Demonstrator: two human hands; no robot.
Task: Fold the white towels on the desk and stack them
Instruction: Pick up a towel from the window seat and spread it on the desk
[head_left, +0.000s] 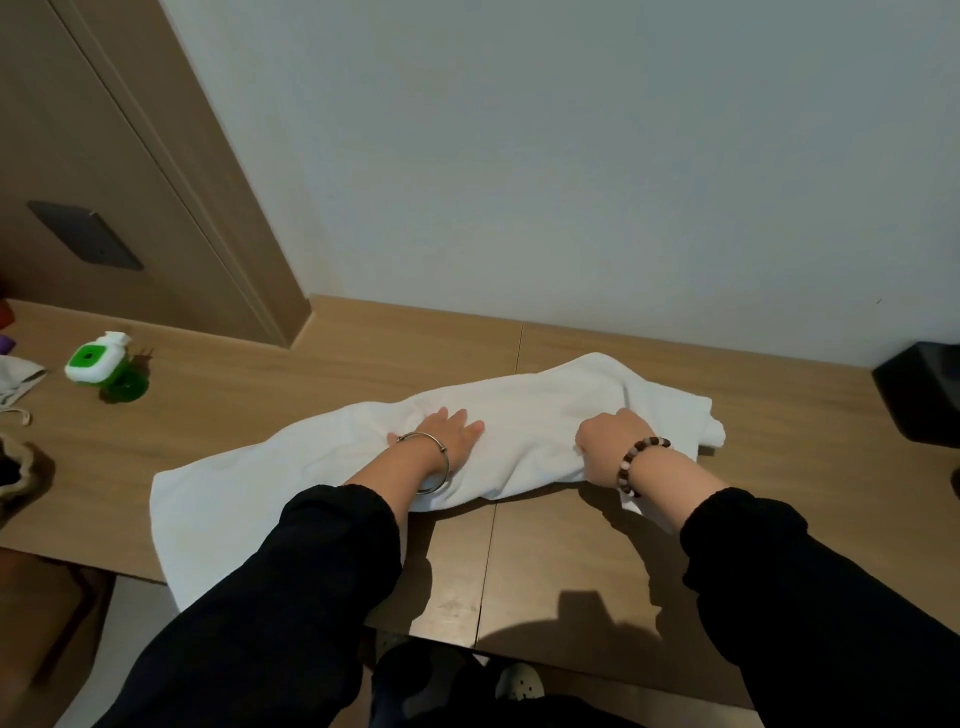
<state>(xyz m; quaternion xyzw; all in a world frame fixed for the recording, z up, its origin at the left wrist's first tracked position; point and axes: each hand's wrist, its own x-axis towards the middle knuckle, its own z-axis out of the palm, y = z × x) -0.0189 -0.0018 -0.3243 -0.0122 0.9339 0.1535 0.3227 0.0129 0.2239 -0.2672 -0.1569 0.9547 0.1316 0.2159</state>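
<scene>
Loose black sleeves (291, 597) cover both arms, gathered at the cuffs. A thin silver bangle (422, 435) rings the left wrist, a bracelet (625, 466) of brown and white beads the right. A pale perforated clog (519, 682) shows at bottom centre.

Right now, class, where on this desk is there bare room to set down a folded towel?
Bare desk runs behind the towel to the wall, and between the towel and the green bottle. The front right stretch beyond the right sleeve is free. The left end, with cloth bags, is crowded.
</scene>
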